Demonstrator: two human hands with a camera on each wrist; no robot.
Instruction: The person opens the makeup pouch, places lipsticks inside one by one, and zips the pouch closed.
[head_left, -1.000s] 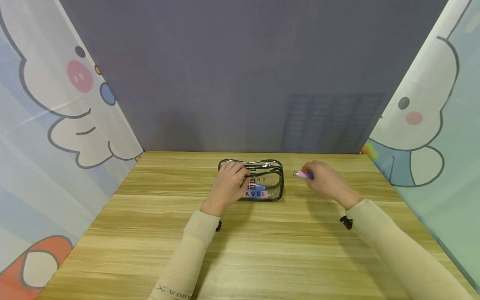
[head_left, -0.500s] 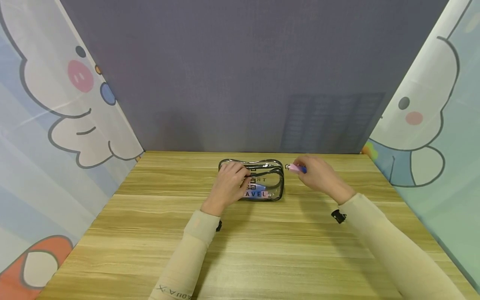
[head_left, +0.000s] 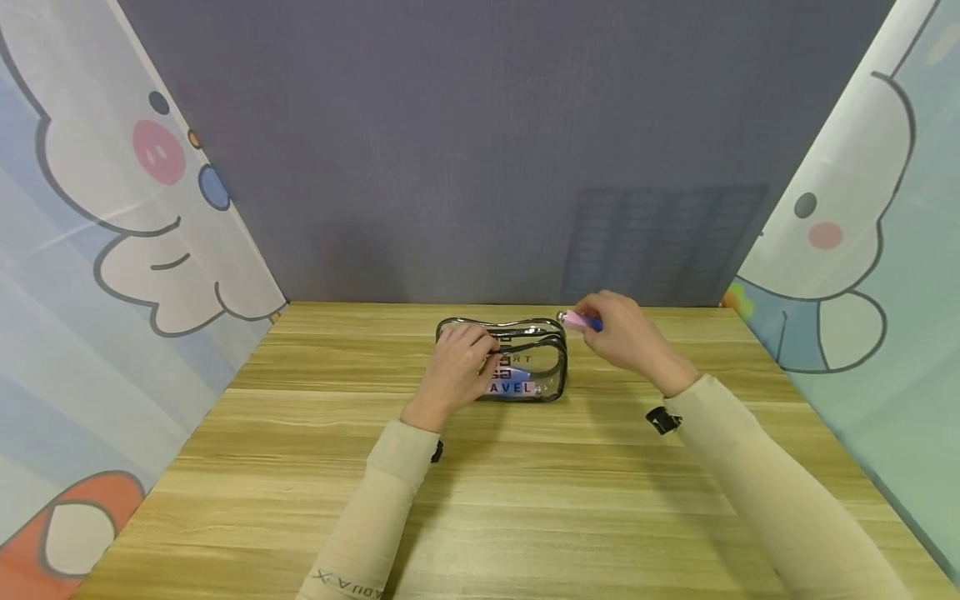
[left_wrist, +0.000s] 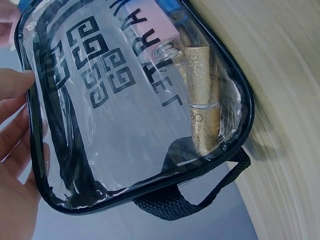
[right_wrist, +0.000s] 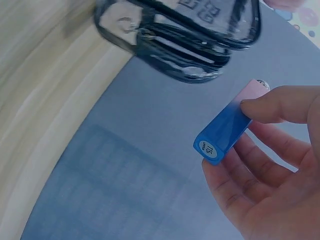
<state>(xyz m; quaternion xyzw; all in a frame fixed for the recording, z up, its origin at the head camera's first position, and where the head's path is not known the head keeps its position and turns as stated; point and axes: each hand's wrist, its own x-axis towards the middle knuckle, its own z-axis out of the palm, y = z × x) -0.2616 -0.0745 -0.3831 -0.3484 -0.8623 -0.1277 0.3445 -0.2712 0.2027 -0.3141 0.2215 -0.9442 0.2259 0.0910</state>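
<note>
A clear pouch (head_left: 551, 358) with black piping and TRAVEL lettering stands on the table, its dark top edges apart at the right. My left hand (head_left: 461, 362) grips its upper edge; in the left wrist view the thumb lies on the rim, with fingers behind the clear plastic. Inside, gold tubes (left_wrist: 202, 100) lie beside a pink and blue tube (left_wrist: 155, 25). My right hand (head_left: 626, 333) pinches a pink-to-blue lipstick (head_left: 576, 321) between thumb and fingers, just right of the pouch's top corner. The labelled blue end (right_wrist: 215, 142) faces the right wrist camera.
The wood-grain table (head_left: 525, 517) ends at a grey upright panel (head_left: 480, 167) close behind the pouch. Printed cartoon cloths (head_left: 840, 250) hang at both sides. A black webbing loop (left_wrist: 195, 200) sticks out from the pouch's end.
My right hand has moved left and slightly away from me with the lipstick, closer to the pouch's top. My left hand and the pouch have stayed where they were.
</note>
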